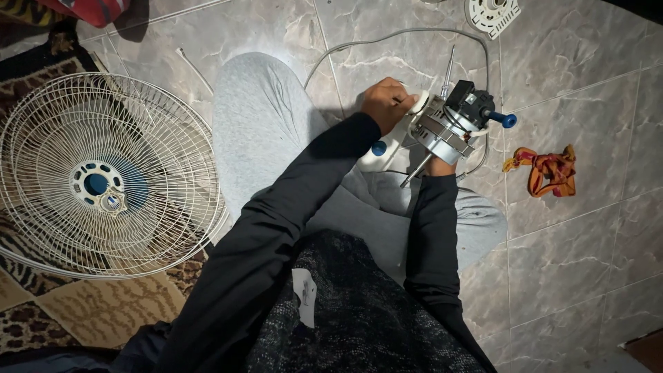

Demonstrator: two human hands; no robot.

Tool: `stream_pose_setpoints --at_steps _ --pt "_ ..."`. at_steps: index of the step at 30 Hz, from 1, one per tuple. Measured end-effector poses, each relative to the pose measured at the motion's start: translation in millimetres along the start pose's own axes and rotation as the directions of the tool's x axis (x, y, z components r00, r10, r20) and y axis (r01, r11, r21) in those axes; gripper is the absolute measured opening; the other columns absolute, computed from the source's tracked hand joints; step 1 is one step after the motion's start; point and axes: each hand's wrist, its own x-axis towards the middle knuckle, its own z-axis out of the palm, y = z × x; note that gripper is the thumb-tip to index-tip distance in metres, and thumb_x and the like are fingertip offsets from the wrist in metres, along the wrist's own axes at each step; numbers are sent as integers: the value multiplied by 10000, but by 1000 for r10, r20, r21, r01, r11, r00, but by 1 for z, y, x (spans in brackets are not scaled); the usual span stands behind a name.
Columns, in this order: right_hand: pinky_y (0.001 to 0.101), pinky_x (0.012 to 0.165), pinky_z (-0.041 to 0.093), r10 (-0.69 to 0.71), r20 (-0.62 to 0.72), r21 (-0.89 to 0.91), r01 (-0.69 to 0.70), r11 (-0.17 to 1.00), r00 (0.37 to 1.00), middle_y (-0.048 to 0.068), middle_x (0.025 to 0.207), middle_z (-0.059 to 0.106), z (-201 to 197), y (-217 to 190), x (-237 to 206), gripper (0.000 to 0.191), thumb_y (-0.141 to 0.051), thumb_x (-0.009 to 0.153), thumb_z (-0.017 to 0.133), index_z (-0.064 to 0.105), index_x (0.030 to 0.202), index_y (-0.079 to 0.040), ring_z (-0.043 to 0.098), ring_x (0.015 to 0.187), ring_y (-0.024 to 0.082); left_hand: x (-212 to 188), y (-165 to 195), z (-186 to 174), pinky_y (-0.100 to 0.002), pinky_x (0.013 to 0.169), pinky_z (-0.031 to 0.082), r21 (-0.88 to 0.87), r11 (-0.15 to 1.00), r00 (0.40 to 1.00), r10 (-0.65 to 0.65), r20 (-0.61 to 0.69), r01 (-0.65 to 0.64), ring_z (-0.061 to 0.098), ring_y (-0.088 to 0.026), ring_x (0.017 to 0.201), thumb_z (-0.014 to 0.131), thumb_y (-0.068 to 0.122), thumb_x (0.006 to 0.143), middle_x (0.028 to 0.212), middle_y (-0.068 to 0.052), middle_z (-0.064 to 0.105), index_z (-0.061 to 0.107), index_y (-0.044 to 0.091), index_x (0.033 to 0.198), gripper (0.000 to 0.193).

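Fan motor [452, 124] btwn both hands' fingers [397, 97].

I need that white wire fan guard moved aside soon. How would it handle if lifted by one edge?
The fan guard is thin open wire, so probably light for its width. Gripped at one edge it may flex and sag. Lying partly on patterned rug, it might snag rather than slide.

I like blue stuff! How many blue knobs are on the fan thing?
2: one blue knob sticks out on the right of the fan motor, another sits on the white housing by the left wrist. Others may be hidden.
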Motion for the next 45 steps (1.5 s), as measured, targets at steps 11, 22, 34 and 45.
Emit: stream_pose_setpoints --at_steps 11,22,34,45 --pt "355 766 524 444 110 805 -342 484 889 100 1026 659 6 1 3 105 -43 1049 592 658 1128 -22 639 903 228 7 -7 -2 -294 888 611 -451 833 939 -217 266 321 750 -188 954 758 130 851 1061 -118 744 785 4 957 167" --pt "331 738 493 368 84 529 -354 771 926 66 1009 644 6 5 -5 62 -56 1096 595 645 1112 -25 600 867 201 18 -13 -5 -324 830 628 -644 581 863 -258 434 498 747 -186 891 788 108 846 984 -134 780 760 -26 976 189" --pt "398 965 576 600 232 971 -218 -97 766 102 1178 675 3 -11 9 280 -228 1029 584 601 1239 -44 674 1076 242 24 -2 -18 -315 818 614 -527 651 811 -252 529 546 743 -188 932 778 142 858 1001 -130 775 739 7 1043 232" --pt "309 916 552 645 182 891 -403 212 742 91 1203 659 12 5 6 280 -192 1070 593 586 1287 -16 654 1074 196 23 -12 -16 -316 948 578 -510 716 839 -195 509 476 742 -200 1029 741 59 854 1027 -103 772 752 -8 1011 171"
